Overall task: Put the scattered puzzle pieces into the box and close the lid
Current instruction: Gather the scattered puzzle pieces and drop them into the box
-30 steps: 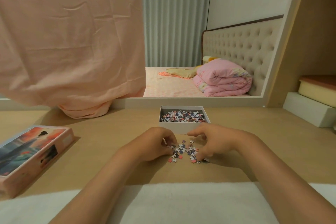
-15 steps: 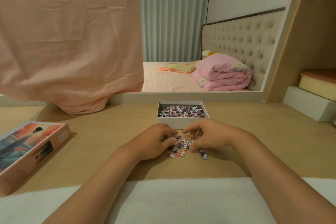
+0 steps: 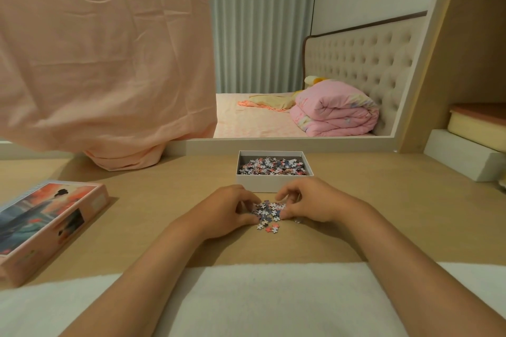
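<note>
A small heap of loose puzzle pieces (image 3: 267,213) lies on the wooden desk (image 3: 383,213), just in front of the open white box (image 3: 273,185), which holds many more pieces. My left hand (image 3: 226,209) and my right hand (image 3: 306,204) cup the heap from either side, fingers curled in and touching the pieces. A few pieces (image 3: 269,228) lie loose at the near edge of the heap. The pink lid (image 3: 46,224), printed with a picture of a figure, rests face up at the desk's left.
A peach cloth (image 3: 109,63) hangs over the left of a mirror behind the desk and bunches on the desk top. White and yellow blocks (image 3: 471,145) sit at the right. A white towel (image 3: 273,298) covers the near edge.
Both hands have drawn together, pushing the spread pieces into a tighter heap closer to the box. The view has shifted slightly.
</note>
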Motion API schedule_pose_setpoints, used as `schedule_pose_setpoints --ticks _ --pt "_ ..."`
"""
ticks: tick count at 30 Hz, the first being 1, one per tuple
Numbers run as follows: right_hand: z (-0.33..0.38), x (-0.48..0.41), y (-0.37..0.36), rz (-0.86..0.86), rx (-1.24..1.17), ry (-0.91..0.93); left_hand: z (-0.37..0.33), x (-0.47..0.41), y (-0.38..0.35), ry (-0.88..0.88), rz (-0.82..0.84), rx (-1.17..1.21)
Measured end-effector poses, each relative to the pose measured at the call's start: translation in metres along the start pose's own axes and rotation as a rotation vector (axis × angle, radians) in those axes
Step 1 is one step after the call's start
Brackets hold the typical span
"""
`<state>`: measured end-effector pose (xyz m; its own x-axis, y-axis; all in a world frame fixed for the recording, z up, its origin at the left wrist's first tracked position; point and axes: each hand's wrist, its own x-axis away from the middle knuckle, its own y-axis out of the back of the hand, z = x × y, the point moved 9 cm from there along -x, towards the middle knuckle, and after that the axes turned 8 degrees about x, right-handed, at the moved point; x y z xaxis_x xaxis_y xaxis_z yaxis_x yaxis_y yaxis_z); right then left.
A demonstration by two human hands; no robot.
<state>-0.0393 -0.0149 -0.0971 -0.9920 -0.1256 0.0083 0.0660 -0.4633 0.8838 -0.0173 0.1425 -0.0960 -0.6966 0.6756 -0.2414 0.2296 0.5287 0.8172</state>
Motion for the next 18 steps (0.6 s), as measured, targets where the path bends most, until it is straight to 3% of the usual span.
schedule_pose_setpoints --ticks 3,7,12,18 --pt "-0.008 0.001 0.007 -0.026 0.039 -0.027 0.005 0.002 0.006 0.039 -0.027 -0.019" --pt "-0.007 0.001 0.002 -0.015 0.146 -0.025 0.006 0.003 -0.009 0.092 0.068 -0.155" --pt "0.003 -0.001 0.008 -0.062 0.097 0.012 -0.003 -0.006 -0.02 0.048 0.04 -0.091" --pt "-0.019 0.01 0.01 0.07 0.102 -0.067 -0.014 -0.015 -0.033 -0.038 0.06 -0.148"
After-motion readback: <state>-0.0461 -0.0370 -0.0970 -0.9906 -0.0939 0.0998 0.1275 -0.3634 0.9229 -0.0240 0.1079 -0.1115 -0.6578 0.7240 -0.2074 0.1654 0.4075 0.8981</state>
